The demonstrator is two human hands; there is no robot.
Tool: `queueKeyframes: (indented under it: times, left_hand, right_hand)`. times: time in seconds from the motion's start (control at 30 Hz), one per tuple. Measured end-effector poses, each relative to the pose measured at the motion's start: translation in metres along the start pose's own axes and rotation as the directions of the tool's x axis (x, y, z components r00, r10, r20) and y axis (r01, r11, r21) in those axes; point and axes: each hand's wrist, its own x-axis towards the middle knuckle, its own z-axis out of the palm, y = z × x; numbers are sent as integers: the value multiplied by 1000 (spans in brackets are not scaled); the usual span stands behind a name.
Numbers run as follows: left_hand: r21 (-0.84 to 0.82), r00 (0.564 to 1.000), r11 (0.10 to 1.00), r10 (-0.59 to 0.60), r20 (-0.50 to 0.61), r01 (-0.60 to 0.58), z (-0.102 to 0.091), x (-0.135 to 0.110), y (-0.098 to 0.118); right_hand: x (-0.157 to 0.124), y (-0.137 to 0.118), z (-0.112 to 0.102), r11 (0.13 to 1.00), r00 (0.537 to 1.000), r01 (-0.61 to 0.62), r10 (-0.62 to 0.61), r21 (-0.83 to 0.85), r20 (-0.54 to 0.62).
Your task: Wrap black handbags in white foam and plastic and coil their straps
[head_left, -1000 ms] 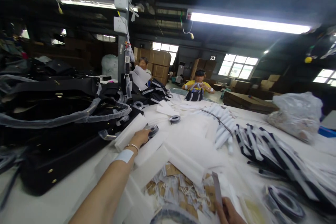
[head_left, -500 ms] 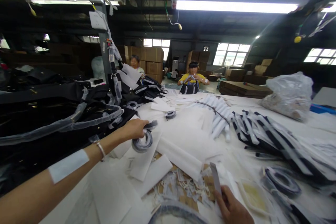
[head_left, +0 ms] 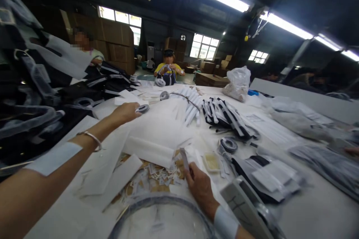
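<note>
My left hand (head_left: 126,112) is stretched out over the table, its fingers closed on a small grey coiled strap (head_left: 142,108). Lower down, my right hand (head_left: 199,183) pinches a flat grey strip (head_left: 184,158) that points up and away from me; its exact kind I cannot make out. Under and between the hands lie white sheets (head_left: 148,152) and a heap of small tags with strings (head_left: 159,171). A large plastic-wrapped loop (head_left: 157,198) curves across the bottom, closest to me.
Black bags (head_left: 30,127) with wrapped handles crowd the left. On the right are black-and-white strap pieces (head_left: 224,115), a dark coil (head_left: 228,144), a shallow tray (head_left: 211,162) and a grey box-like object (head_left: 244,209). A co-worker in yellow (head_left: 169,69) sits across the table.
The view has swung to the right and tilted. My left hand still has the coiled strap, now held farther over the white sheets. The grey strip remains in my right hand.
</note>
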Motion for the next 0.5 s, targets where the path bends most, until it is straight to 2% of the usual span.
queueKeyframes:
  times: [0.1,0.2,0.33,0.5]
  left_hand:
    - [42,995,998,-49,92,46,18,-6,-32]
    - [66,995,996,-71,68,66,21,4,-48]
    - [51,999,998,-34,-12,35,39,33,-53]
    - [-16,1000,1000,1,-5,-1,93,68,-51]
  right_hand:
    - [-1,0,0,1000,1000,14,-14,3,-15]
    - [-5,5,4,999,999,34,-33,25,-18]
    - [-6,19,14,999,1000,7,-7,51,-10]
    - [-7,31,17,998,1000,-8,6,59,23]
